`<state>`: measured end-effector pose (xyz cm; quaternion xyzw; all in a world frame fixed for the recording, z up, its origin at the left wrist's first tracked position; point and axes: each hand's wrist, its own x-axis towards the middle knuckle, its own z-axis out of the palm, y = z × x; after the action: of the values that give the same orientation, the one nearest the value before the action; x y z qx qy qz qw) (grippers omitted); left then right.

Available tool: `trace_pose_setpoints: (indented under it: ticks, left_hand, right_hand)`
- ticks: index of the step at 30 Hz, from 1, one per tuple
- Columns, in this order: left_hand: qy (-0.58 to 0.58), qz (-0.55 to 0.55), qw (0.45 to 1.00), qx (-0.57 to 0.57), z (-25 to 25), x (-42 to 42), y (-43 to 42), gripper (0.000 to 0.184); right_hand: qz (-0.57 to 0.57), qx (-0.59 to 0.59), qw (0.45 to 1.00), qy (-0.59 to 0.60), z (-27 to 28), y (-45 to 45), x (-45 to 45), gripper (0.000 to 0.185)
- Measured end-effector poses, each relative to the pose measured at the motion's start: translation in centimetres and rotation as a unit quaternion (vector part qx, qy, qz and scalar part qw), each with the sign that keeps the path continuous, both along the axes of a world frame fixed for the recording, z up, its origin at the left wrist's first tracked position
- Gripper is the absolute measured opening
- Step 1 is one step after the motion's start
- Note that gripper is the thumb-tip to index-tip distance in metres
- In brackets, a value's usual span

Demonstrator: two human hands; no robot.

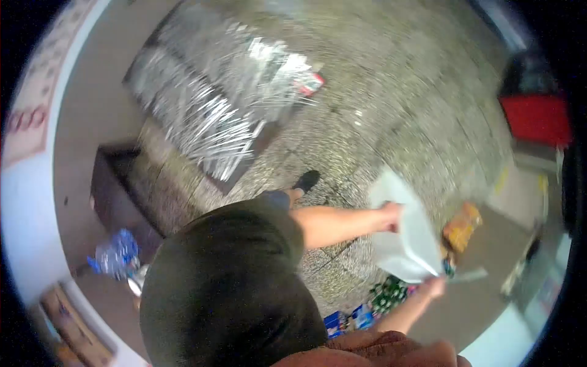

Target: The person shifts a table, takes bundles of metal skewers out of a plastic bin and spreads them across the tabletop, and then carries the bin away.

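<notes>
Both of my hands are on a white, slightly translucent plastic bag [405,241], blurred by motion, above the tiled floor. My left hand [390,218] is closed on its upper side, with that arm stretched out from a dark sleeve. Lower down, my right hand [435,286] pinches the edge near the bag's lower corner. A thin pale strip [468,275] sticks out beyond that hand. Close by the right hand lie a yellow-orange packet [463,226] and a green-and-white speckled packet [391,295]. The fingertips are too blurred to make out.
Shiny clear-wrapped goods [214,116] cover a dark surface at upper left. Blue packets [348,321] sit below the right forearm. A clear-and-blue plastic pack [116,254] lies on the left counter. A red box-like object [538,119] stands at right. One dark shoe [307,180] shows on the floor.
</notes>
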<state>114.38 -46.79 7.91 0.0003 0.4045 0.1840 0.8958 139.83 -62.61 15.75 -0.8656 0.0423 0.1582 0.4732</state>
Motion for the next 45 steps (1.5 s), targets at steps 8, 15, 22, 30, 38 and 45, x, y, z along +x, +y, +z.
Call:
trace_pose_setpoints:
  ticks: [8, 15, 22, 30, 38, 45]
  left_hand:
    - [-0.017, 0.042, 0.99, -0.137, -1.9, 11.1, 5.1, 0.011]
    - [-0.031, 0.181, 0.967, -0.176, -1.1, 4.6, -3.7, 0.02]
    - [0.04, 0.276, 0.951, -0.136, -1.5, 2.1, -8.9, 0.022]
    - [0.107, 0.33, 0.937, -0.024, 0.7, 3.5, -18.4, 0.024]
    - [0.176, 0.312, 0.923, 0.139, 9.5, 3.1, -23.9, 0.026]
    - [0.27, 0.187, 0.881, 0.341, 20.7, -11.0, -30.5, 0.029]
  right_hand:
    - [0.23, -0.054, 0.971, 0.038, 2.1, 23.5, 2.9, 0.036]
    - [0.408, -0.157, 0.888, 0.142, -8.2, 24.3, -11.5, 0.038]
    - [0.558, -0.132, 0.789, 0.223, -9.6, 18.5, -21.0, 0.04]
    - [0.61, -0.074, 0.766, 0.19, -5.8, 5.4, -13.2, 0.043]
    - [0.506, -0.006, 0.858, 0.09, 2.8, -5.5, 3.2, 0.047]
    - [0.365, -0.022, 0.93, -0.028, 12.9, -13.4, 7.5, 0.045]
